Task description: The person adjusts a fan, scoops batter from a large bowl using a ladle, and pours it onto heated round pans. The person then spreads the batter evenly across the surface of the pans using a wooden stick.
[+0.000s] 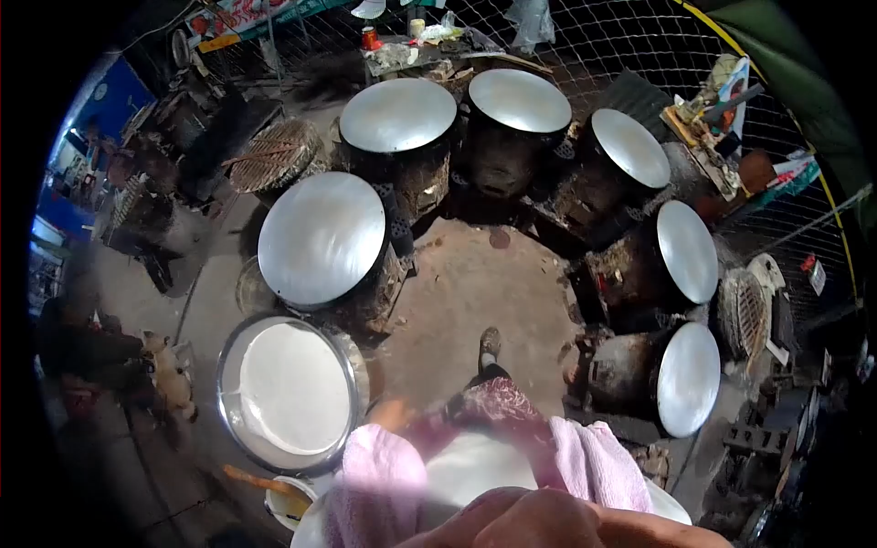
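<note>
My left hand (390, 416) is a motion-smeared patch of skin in front of my body, near the right rim of a wide metal basin (226, 393). Its fingers do not show, nor whether it holds anything. Smooth white batter (297, 388) partly fills the basin. Below it, a small white bowl (306, 490) holds something yellowish, with a wooden-handled tool (251, 479) leaning out. A pink towel (594, 461) hangs down both sides of my chest. I cannot make out my right hand. A shoe (491, 342) points forward on the floor.
Round metal griddles on sooty stoves form an arc around me, including a left griddle (322, 237), a back griddle (521, 100) and a right griddle (688, 379). Slatted round covers (274, 155) stand outside the arc. A dog (171, 379) is left of the basin. Wire mesh (630, 50) closes the back.
</note>
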Demonstrator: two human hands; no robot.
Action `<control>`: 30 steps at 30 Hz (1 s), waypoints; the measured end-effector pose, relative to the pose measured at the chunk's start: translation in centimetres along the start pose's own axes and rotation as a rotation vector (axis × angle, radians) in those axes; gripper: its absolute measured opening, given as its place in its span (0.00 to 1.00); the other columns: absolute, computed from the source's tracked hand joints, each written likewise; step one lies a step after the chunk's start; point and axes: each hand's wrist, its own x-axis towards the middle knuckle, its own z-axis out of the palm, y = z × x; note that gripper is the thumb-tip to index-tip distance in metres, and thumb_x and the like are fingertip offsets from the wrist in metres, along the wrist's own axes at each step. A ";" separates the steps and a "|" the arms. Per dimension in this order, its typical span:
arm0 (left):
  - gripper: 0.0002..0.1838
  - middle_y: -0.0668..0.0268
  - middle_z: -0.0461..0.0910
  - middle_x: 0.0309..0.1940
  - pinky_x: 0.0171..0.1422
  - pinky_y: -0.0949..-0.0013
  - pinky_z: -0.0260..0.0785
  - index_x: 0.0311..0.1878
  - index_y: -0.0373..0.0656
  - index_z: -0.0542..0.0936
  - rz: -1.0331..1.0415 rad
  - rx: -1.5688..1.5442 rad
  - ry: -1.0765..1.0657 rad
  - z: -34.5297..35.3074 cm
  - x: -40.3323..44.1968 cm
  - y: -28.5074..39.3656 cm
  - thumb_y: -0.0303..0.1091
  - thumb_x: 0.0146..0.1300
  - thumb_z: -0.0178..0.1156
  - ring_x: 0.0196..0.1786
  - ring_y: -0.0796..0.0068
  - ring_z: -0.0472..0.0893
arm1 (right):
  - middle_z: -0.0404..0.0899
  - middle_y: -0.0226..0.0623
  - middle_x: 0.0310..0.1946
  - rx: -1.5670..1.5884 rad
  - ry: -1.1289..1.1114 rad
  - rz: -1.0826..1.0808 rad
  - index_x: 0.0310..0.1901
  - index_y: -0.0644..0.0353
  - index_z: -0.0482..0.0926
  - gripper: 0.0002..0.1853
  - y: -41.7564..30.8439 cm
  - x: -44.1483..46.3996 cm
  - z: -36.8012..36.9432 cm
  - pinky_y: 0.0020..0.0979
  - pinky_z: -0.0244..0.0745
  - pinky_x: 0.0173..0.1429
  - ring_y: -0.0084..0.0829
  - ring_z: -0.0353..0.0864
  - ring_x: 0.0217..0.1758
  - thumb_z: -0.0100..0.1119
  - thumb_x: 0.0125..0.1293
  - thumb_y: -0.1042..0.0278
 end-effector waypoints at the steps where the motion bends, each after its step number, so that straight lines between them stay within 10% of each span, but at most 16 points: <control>1: 0.24 0.48 0.80 0.45 0.57 0.53 0.69 0.53 0.45 0.79 -0.014 0.009 0.029 -1.5 0.4 2.1 0.48 0.57 0.60 0.50 0.49 0.79 | 0.83 0.36 0.29 -0.007 -0.006 -0.019 0.40 0.61 0.82 0.14 -2.0 1.1 -0.6 0.31 0.75 0.37 0.29 0.81 0.30 0.66 0.53 0.64; 8: 0.22 0.47 0.80 0.46 0.56 0.51 0.70 0.54 0.45 0.78 -0.026 0.065 0.217 -4.9 7.0 10.9 0.45 0.58 0.59 0.50 0.47 0.79 | 0.83 0.35 0.31 0.110 -0.223 -0.118 0.43 0.61 0.82 0.14 -16.9 6.7 -8.2 0.31 0.75 0.40 0.28 0.81 0.33 0.64 0.56 0.64; 11: 0.22 0.48 0.80 0.46 0.55 0.50 0.70 0.54 0.45 0.78 0.048 -0.008 0.236 -6.5 9.1 14.0 0.45 0.60 0.58 0.50 0.47 0.79 | 0.78 0.36 0.22 0.253 -0.142 -0.361 0.40 0.61 0.80 0.10 -14.9 18.8 -7.2 0.34 0.69 0.25 0.31 0.75 0.19 0.61 0.58 0.68; 15: 0.22 0.50 0.80 0.46 0.54 0.50 0.70 0.55 0.47 0.78 -0.046 -0.065 0.194 -8.8 9.2 18.4 0.46 0.61 0.58 0.50 0.46 0.78 | 0.78 0.34 0.23 0.319 -0.254 -0.128 0.37 0.61 0.79 0.07 -28.3 13.2 -14.3 0.33 0.71 0.26 0.31 0.76 0.21 0.60 0.59 0.69; 26: 0.24 0.50 0.80 0.45 0.53 0.53 0.71 0.57 0.45 0.74 0.060 -0.119 0.192 -7.0 22.2 10.6 0.47 0.60 0.59 0.49 0.47 0.79 | 0.77 0.35 0.22 0.207 -0.393 -0.237 0.35 0.63 0.75 0.07 -42.0 17.6 -9.7 0.30 0.73 0.23 0.29 0.77 0.19 0.60 0.62 0.69; 30: 0.25 0.50 0.80 0.45 0.53 0.53 0.71 0.57 0.44 0.74 0.169 -0.145 0.339 -13.1 26.4 12.5 0.47 0.60 0.60 0.49 0.47 0.79 | 0.79 0.31 0.29 0.205 -0.416 -0.321 0.48 0.63 0.76 0.14 -49.8 19.1 -8.0 0.27 0.73 0.28 0.24 0.78 0.25 0.60 0.63 0.69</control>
